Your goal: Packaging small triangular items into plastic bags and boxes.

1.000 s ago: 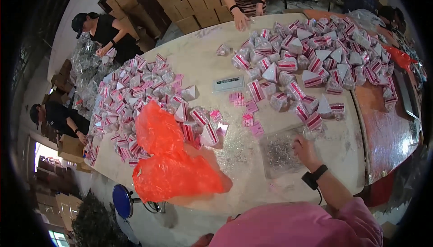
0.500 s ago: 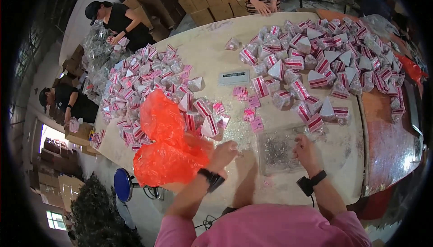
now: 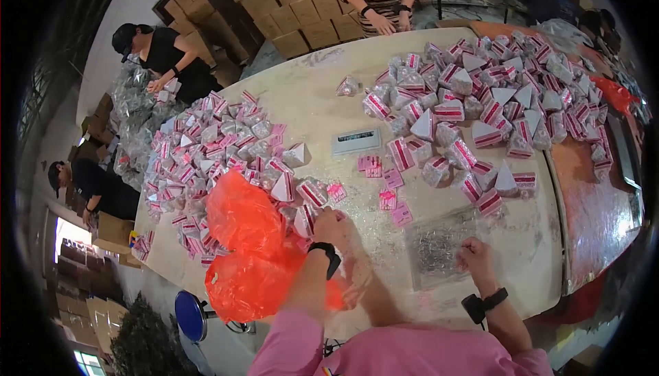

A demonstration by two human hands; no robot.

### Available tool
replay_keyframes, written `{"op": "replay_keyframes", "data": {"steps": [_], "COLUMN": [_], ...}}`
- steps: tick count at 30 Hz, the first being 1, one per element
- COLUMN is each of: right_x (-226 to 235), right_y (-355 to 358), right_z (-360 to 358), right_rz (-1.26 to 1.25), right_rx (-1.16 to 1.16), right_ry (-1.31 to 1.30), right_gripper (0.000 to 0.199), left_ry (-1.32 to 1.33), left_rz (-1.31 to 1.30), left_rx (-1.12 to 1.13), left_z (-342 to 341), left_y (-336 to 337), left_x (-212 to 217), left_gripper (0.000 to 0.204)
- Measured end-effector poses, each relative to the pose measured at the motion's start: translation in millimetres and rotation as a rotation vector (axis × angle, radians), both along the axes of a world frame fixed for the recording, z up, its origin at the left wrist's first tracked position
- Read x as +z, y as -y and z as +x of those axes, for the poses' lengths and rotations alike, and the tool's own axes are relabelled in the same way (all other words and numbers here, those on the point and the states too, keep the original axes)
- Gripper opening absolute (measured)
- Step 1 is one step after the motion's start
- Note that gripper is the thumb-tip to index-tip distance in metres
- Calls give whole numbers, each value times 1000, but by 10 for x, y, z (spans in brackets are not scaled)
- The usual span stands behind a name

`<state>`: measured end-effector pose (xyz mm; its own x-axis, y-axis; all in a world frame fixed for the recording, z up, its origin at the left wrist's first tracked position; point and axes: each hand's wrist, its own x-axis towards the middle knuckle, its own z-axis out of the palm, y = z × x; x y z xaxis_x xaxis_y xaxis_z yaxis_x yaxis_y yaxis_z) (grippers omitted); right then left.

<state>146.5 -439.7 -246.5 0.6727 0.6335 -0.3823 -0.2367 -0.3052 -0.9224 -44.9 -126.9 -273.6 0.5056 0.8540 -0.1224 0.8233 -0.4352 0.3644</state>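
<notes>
Packet [image 3: 304, 221], wedge-shaped and striped, on the table [image 3: 302, 91] at the near right of a heap of similar wedges [image 3: 213, 129]. The left hand [image 3: 334, 226] is at its right side; whether it grips the packet cannot be told. The right hand [image 3: 475, 258], fingers curled, contents hidden, is at the right of a shallow tray [image 3: 416, 266]. A red plastic bag [image 3: 244, 211] lies partly behind the left forearm.

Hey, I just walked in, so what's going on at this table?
Someone's left hand is at a striped, wedge-shaped packet beside a red plastic bag. Their right hand, fingers curled, is by a clear tray of small bits; whether either hand grips anything is unclear. Similar packets lie heaped in a left pile and a right pile.
</notes>
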Motion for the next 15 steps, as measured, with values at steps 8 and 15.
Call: {"op": "replay_keyframes", "data": {"steps": [8,15], "right_x": [-51,97], "right_y": [-162,-244], "right_z": [-13,-52], "right_rz": [75,6], "right_rx": [-21,-4], "right_ry": [30,20], "right_gripper": [3,4], "left_ry": [166,116], "left_rz": [-244,96], "left_rx": [-95,-296], "left_z": [-542,-23], "left_y": [-514,-314], "left_x": [-110,155], "left_gripper": [37,38]}}
